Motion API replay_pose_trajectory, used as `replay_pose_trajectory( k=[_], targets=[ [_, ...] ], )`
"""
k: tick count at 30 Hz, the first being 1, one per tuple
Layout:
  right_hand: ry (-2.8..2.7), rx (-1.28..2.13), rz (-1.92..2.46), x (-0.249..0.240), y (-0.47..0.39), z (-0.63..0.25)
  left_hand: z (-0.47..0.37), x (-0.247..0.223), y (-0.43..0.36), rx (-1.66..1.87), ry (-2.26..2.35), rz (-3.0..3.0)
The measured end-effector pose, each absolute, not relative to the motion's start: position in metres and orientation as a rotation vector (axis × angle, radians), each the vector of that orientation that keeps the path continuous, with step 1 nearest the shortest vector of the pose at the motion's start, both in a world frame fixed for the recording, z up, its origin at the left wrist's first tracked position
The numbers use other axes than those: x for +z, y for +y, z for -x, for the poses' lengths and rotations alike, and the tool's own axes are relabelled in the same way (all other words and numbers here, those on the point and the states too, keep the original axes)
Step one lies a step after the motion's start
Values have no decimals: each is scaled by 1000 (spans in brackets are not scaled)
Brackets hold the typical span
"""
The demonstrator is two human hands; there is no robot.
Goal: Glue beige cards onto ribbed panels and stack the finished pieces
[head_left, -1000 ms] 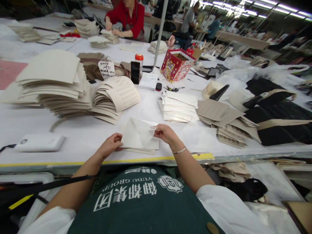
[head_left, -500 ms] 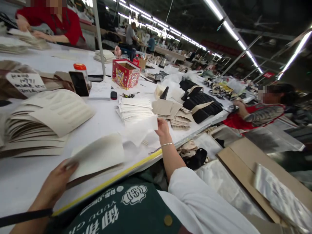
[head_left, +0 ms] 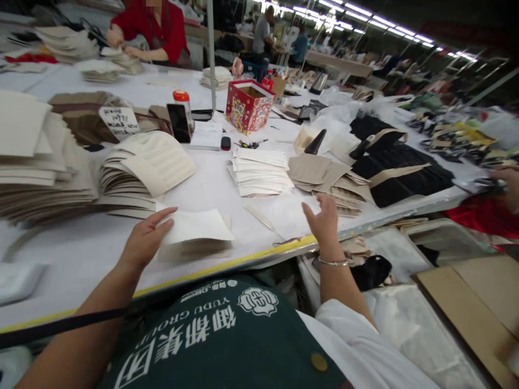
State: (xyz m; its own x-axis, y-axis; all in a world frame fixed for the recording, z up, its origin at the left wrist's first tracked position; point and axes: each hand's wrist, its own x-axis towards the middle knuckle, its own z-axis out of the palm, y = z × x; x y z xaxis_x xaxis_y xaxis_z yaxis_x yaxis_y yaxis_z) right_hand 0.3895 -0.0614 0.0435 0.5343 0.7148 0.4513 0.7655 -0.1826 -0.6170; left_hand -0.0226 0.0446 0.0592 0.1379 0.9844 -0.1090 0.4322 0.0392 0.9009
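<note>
My left hand (head_left: 150, 237) pinches the left edge of a cream fabric panel (head_left: 198, 226) between thumb and fingers. The panel's right side bends slightly above a beige piece lying under it on the table. My right hand (head_left: 323, 219), with a bracelet at the wrist, hovers by the front edge, its fingers apart and nothing in them. Just beyond it lie fanned beige pieces (head_left: 310, 168). A stack of white pieces (head_left: 259, 175) sits between the hands, farther back. A narrow pale strip (head_left: 259, 217) lies on the table in front of that stack.
Tall stacks of cream panels (head_left: 44, 173) and a fanned pile (head_left: 150, 162) stand at left. Behind are a phone (head_left: 179, 123), a notebook (head_left: 206, 135) and a red box (head_left: 249, 106). Black fabric pieces (head_left: 405, 167) lie right. A co-worker in red (head_left: 166, 32) handles pieces across the table.
My right hand has let go of a thin white sheet and opened. The view has swung left and down, and the panel in my left hand has flattened toward the table.
</note>
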Motion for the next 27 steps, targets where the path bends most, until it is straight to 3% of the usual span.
replay_pose_trajectory(
  k=[5,9,18,22,27],
  targets=[
    [-1927,652,1318,31,-31,-267,10,95,27,721,1183,-1371],
    [-1695,823,1313,17,-1,-230,23,111,15,558,1108,-1411],
    [-1011,1399,1037,63,-10,-237,57,99,25,700,1712,-2283],
    [-969,1517,1072,43,-19,-222,48,94,24,640,1679,-2320],
    [-1145,1668,991,17,-18,-209,41,116,30,807,1514,-2466]
  ],
)
